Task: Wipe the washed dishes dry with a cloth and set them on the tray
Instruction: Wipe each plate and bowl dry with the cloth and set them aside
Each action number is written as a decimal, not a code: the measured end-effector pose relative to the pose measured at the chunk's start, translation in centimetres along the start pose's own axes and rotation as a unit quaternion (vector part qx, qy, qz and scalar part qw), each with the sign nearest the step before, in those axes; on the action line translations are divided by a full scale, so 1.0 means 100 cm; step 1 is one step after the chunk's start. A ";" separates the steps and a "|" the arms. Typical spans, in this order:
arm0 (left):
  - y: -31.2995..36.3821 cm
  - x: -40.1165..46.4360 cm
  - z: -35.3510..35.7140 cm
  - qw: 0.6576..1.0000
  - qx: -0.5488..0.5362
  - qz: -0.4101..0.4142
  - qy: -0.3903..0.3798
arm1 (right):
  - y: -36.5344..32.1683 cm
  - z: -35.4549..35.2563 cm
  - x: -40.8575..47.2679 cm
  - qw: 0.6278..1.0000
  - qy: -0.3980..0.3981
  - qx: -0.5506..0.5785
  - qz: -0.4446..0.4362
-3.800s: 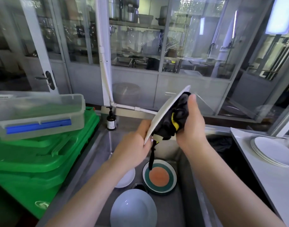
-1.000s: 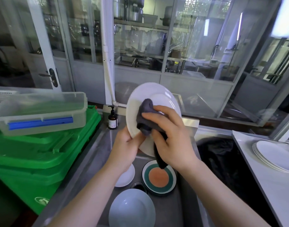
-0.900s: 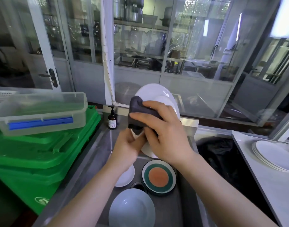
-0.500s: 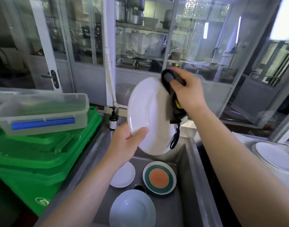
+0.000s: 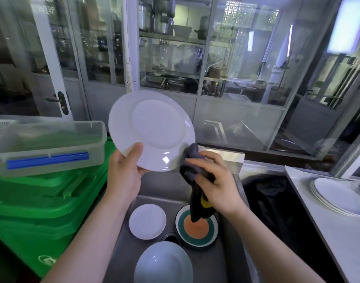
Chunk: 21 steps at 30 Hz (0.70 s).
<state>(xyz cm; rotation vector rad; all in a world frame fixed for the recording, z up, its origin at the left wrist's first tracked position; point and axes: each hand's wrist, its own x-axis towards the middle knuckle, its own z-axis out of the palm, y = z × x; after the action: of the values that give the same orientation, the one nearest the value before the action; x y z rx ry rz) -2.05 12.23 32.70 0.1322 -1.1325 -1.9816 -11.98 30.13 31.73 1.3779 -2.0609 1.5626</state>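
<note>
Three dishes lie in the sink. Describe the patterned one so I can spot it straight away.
Look in the steel sink below the hands. Three dishes lie around the drain: a small white plate to its left, a pale blue bowl nearest the camera, and the patterned plate to its right. It alone has colour rings: an orange centre inside a green band.

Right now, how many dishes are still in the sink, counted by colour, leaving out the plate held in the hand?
White small plate: 1
Green and orange plate: 1
Pale blue bowl: 1
Total in the sink: 3
</note>
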 end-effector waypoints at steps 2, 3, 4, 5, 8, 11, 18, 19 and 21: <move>-0.003 0.000 -0.004 0.999 -0.036 -0.013 -0.007 | -0.001 -0.001 0.000 0.978 0.088 0.148 0.121; -0.005 -0.001 -0.005 0.998 -0.056 -0.019 -0.016 | -0.001 -0.002 0.001 0.935 0.135 0.252 0.212; -0.007 -0.001 -0.005 0.997 -0.075 -0.026 -0.025 | -0.001 -0.004 0.003 0.876 0.152 0.344 0.302; -0.008 -0.002 -0.005 0.995 -0.090 -0.032 -0.034 | -0.001 -0.005 0.005 0.819 0.139 0.413 0.374; -0.012 -0.004 0.002 0.992 -0.093 -0.050 -0.070 | -0.002 -0.009 0.013 0.746 0.069 0.495 0.441; -0.016 -0.009 0.010 0.987 -0.085 -0.085 -0.109 | -0.005 -0.013 0.018 0.784 0.036 0.488 0.382; -0.009 0.001 -0.018 0.925 -0.085 -0.225 -0.295 | -0.004 -0.042 0.025 0.807 0.007 0.492 0.326; -0.005 0.008 -0.023 0.926 -0.106 -0.233 -0.277 | -0.004 -0.047 0.026 0.809 0.002 0.490 0.326; 0.006 0.026 -0.024 0.941 -0.123 -0.250 -0.192 | -0.007 -0.055 0.030 0.799 -0.001 0.497 0.340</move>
<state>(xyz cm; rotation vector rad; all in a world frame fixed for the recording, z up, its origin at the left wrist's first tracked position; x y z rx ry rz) -2.25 8.63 32.50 -0.1186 -1.1549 -2.6751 -14.95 33.11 36.36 0.7605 -1.8335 3.2548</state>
